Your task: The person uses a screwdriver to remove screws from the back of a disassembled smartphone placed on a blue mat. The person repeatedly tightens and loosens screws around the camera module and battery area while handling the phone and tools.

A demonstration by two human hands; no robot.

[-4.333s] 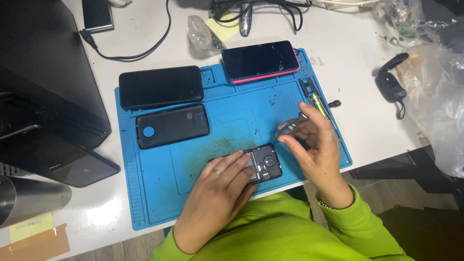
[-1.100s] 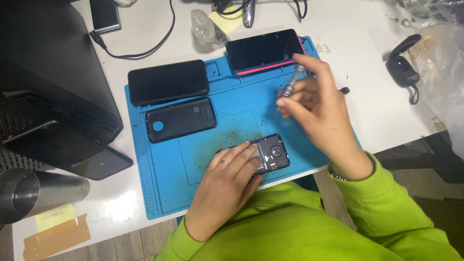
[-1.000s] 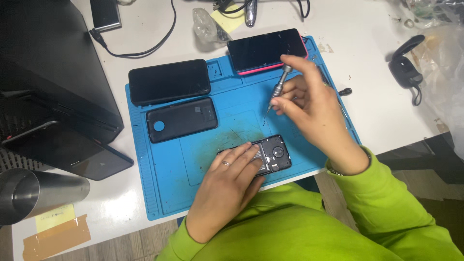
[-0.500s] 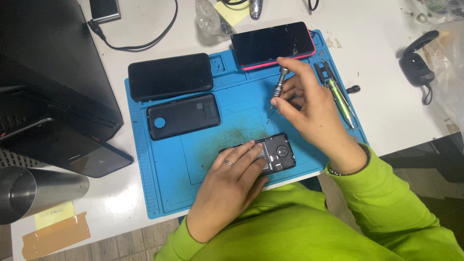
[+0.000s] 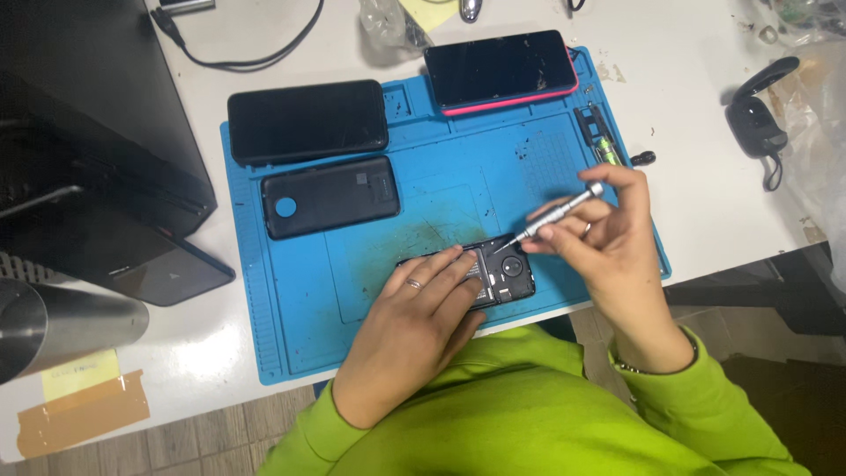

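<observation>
My left hand [image 5: 414,330] lies flat on an opened phone [image 5: 507,275] with its back off, pressing it onto the blue work mat [image 5: 300,300]. My right hand [image 5: 608,238] grips a small silver screwdriver [image 5: 555,214], whose tip points down at the phone's upper right part. Both arms wear bright green sleeves. A ring is on my left hand.
On the mat lie a black phone face up [image 5: 307,121], a black back cover with a round hole [image 5: 329,197], and a phone with a pink rim [image 5: 500,70]. A green-handled tool [image 5: 606,150] rests at the mat's right edge. A black box [image 5: 88,167] stands left, a cable [image 5: 256,48] behind.
My right hand has come down from near the pink-rimmed phone to the opened phone, bringing the screwdriver tip onto it. My left hand stayed on the phone.
</observation>
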